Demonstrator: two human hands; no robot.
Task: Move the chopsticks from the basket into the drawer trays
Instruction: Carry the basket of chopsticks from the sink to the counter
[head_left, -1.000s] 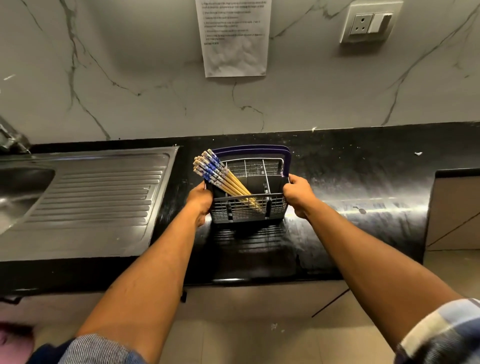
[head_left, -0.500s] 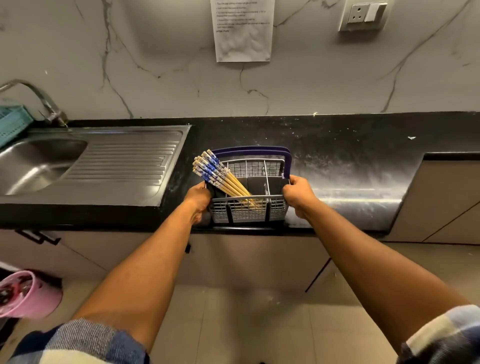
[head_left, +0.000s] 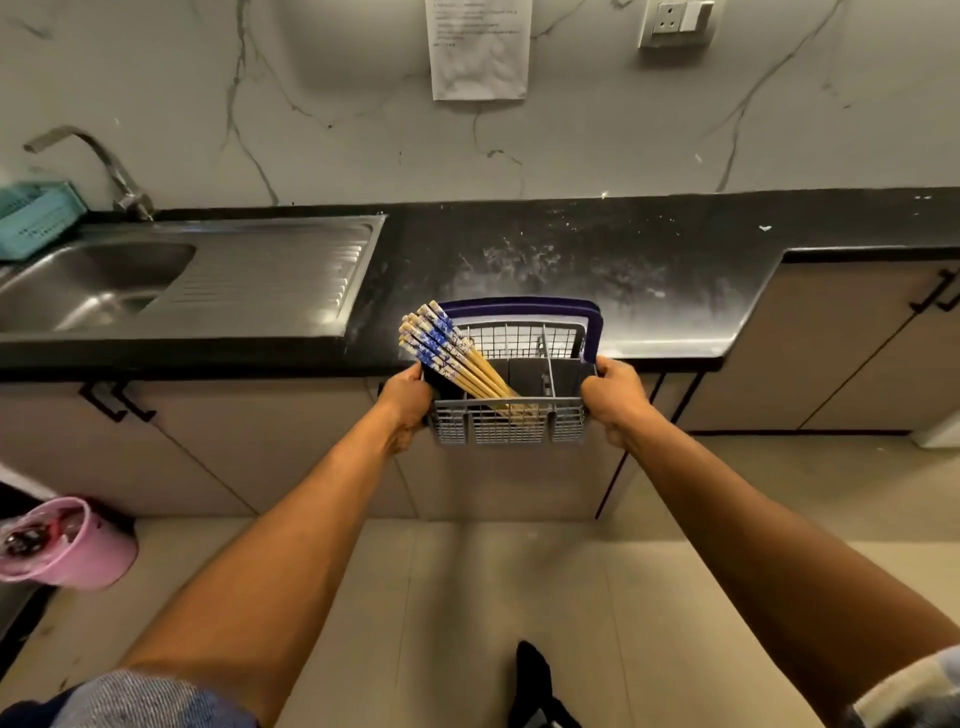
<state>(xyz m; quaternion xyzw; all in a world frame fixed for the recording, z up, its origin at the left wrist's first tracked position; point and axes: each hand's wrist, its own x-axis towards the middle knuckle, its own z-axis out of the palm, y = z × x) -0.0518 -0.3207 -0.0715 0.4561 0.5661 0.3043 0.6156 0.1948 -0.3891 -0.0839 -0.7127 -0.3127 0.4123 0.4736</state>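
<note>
A: Status?
B: 0 moved. Chopsticks (head_left: 452, 356) all in basket (head_left: 511, 418), held off the surface (head_left: 597, 254) edge. Left hand (head_left: 405, 402), right hand (head_left: 613, 400): grip closed on basket sides. No drawer open.

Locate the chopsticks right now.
Head view, centre: chopsticks lean left in the grey basket, held between left hand and right hand.

Rolled plaid sleeves (head_left: 156, 699); black sock (head_left: 535, 675)

We reach both bare arms up to mid-frame, left grip (head_left: 408, 402) and right grip (head_left: 613, 397) curled facing each other.
</note>
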